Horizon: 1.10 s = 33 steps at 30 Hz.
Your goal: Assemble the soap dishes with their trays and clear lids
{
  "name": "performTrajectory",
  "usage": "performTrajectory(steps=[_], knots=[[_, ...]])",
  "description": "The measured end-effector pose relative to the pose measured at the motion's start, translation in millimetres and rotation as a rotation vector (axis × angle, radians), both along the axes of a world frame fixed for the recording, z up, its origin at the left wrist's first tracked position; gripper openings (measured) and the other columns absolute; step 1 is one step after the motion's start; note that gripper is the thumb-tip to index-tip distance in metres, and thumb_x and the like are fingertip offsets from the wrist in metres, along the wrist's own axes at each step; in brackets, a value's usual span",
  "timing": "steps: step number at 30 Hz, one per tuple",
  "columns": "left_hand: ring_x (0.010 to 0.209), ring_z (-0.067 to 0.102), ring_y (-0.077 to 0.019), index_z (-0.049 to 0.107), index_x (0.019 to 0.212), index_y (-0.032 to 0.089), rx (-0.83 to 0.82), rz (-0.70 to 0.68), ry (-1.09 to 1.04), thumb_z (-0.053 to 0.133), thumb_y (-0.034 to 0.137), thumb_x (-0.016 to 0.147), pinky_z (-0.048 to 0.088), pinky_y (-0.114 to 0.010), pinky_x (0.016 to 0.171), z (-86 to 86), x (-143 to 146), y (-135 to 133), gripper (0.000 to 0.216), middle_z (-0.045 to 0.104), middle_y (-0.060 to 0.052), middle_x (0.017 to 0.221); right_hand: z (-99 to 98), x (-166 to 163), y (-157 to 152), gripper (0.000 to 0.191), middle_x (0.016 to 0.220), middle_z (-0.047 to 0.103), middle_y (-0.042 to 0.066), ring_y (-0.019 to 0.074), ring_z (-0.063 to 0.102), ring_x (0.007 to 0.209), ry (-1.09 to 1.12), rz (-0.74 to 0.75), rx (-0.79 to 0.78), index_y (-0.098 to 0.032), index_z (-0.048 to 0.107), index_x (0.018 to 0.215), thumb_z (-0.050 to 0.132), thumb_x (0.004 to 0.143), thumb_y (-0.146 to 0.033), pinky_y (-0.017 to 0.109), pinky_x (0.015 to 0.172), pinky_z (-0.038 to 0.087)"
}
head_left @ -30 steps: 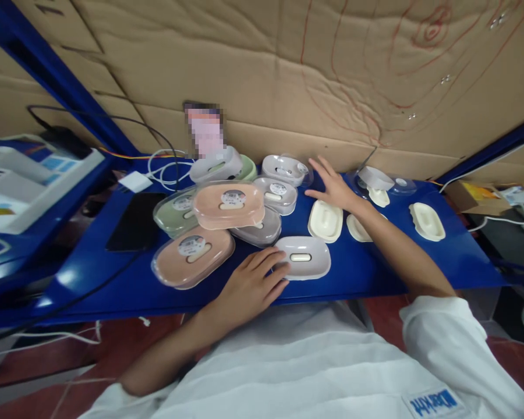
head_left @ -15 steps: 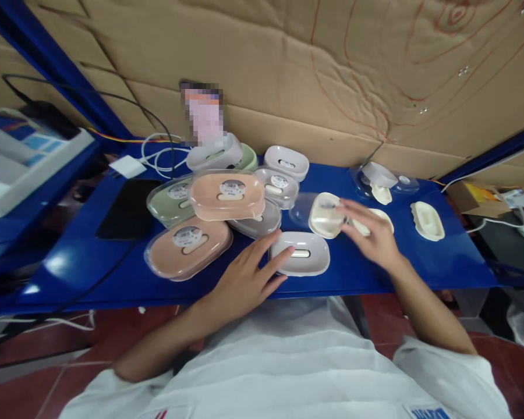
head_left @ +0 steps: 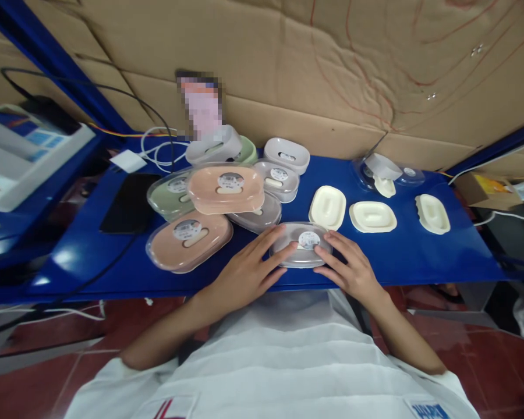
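Note:
At the table's front edge lies a grey oval soap box with a clear lid and a round label on top. My left hand grips its left end, fingertips over the lid. From the opposite end my right hand holds the same box, fingers apart on the lid's rim. Just behind it are two cream oval inserts, one upright-turned and one crosswise. To the left, a peach lidded soap box rests on others, with a second peach one in front.
Grey soap boxes stand at the back. Another cream insert lies at right, near a small grey tray and a clear lid. A black flat device and a white charger are at left. Cardboard walls the back.
My right hand has brought the clear labelled lid from over the cream inserts onto the grey soap box base. My left hand has stayed at the box's left end.

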<state>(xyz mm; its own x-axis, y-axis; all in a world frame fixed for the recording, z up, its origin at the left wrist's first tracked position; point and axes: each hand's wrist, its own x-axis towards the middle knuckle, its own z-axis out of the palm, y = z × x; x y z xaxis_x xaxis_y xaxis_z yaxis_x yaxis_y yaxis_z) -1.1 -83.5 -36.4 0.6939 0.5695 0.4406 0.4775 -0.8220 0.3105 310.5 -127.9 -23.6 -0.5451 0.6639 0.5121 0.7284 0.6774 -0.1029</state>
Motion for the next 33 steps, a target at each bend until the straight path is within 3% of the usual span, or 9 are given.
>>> performTrajectory(steps=[5,10,14,16,19,22,25,29,33], knots=[[0.165,0.036,-0.0388,0.042,0.167,0.022,0.001,-0.014,0.045,0.059,0.027,0.111,0.049,-0.059,0.127,-0.3,1,0,0.059,0.031,-0.022,0.178,-1.5,-1,-3,0.088,0.144,0.065,0.018,0.0385,0.059,0.147,0.000,-0.028,-0.014,-0.032,0.039,0.173,0.082,0.096,-0.025,0.058,0.114,0.061],[0.166,0.034,-0.0390,0.038,0.169,0.023,0.003,-0.015,0.058,0.059,0.030,0.111,0.048,-0.059,0.127,-0.4,0,-1,0.062,0.030,-0.021,0.179,-4.1,-2,3,0.089,0.148,0.057,0.018,0.0421,0.049,0.156,0.009,-0.004,-0.069,-0.036,0.035,0.174,0.081,0.098,-0.032,0.063,0.117,0.058],[0.166,0.034,-0.0414,0.036,0.170,0.022,-0.005,0.010,-0.009,0.062,0.032,0.110,0.050,-0.059,0.125,3.0,0,-4,0.066,0.020,-0.024,0.181,15.5,11,16,0.081,0.155,0.053,0.015,0.0377,0.051,0.156,0.026,0.086,-0.099,-0.039,0.038,0.173,0.074,0.102,-0.023,0.058,0.121,0.056],[0.165,0.035,-0.0406,0.037,0.169,0.021,-0.004,0.039,-0.059,0.062,0.032,0.110,0.050,-0.058,0.125,5.3,-1,-5,0.064,0.020,-0.024,0.181,31.3,25,32,0.074,0.156,0.054,0.013,0.0384,0.053,0.154,0.024,0.046,-0.047,-0.040,0.045,0.169,0.074,0.102,-0.024,0.059,0.124,0.054],[0.162,0.040,-0.0405,0.041,0.166,0.019,0.004,0.032,-0.053,0.061,0.032,0.110,0.051,-0.058,0.123,7.0,-2,-5,0.061,0.026,-0.025,0.177,45.4,56,75,0.059,0.154,0.058,0.014,0.0387,0.059,0.147,0.049,-0.144,0.046,-0.035,0.059,0.159,0.075,0.102,-0.037,0.060,0.123,0.053],[0.158,0.045,-0.0414,0.046,0.163,0.019,0.011,-0.015,0.018,0.062,0.030,0.109,0.054,-0.060,0.120,6.2,-2,-5,0.057,0.031,-0.026,0.175,38.2,87,130,0.054,0.148,0.061,0.018,0.0384,0.062,0.141,0.058,-0.320,0.040,-0.027,0.066,0.151,0.069,0.103,-0.052,0.061,0.121,0.052],[0.155,0.050,-0.0403,0.053,0.158,0.019,0.010,-0.048,0.055,0.062,0.030,0.109,0.056,-0.059,0.119,5.1,-1,-4,0.051,0.035,-0.024,0.174,23.6,99,174,0.055,0.146,0.061,0.022,0.0400,0.061,0.139,0.045,-0.404,-0.033,-0.019,0.067,0.147,0.064,0.103,-0.052,0.063,0.117,0.052],[0.151,0.054,-0.0386,0.059,0.152,0.019,0.010,-0.065,0.086,0.063,0.032,0.109,0.056,-0.058,0.118,5.0,-1,-4,0.045,0.040,-0.023,0.172,22.5,64,198,0.057,0.160,0.054,0.026,0.0450,0.050,0.150,-0.064,-0.386,-0.046,-0.014,0.058,0.155,0.059,0.104,-0.041,0.071,0.119,0.042],[0.148,0.057,-0.0370,0.061,0.149,0.020,0.008,-0.074,0.104,0.063,0.033,0.109,0.057,-0.056,0.117,4.1,-1,-4,0.042,0.046,-0.020,0.169,34.2,6,216,0.056,0.165,0.055,0.019,0.0387,0.048,0.155,-0.181,-0.143,-0.117,-0.019,0.053,0.161,0.055,0.107,-0.032,0.064,0.126,0.034]])
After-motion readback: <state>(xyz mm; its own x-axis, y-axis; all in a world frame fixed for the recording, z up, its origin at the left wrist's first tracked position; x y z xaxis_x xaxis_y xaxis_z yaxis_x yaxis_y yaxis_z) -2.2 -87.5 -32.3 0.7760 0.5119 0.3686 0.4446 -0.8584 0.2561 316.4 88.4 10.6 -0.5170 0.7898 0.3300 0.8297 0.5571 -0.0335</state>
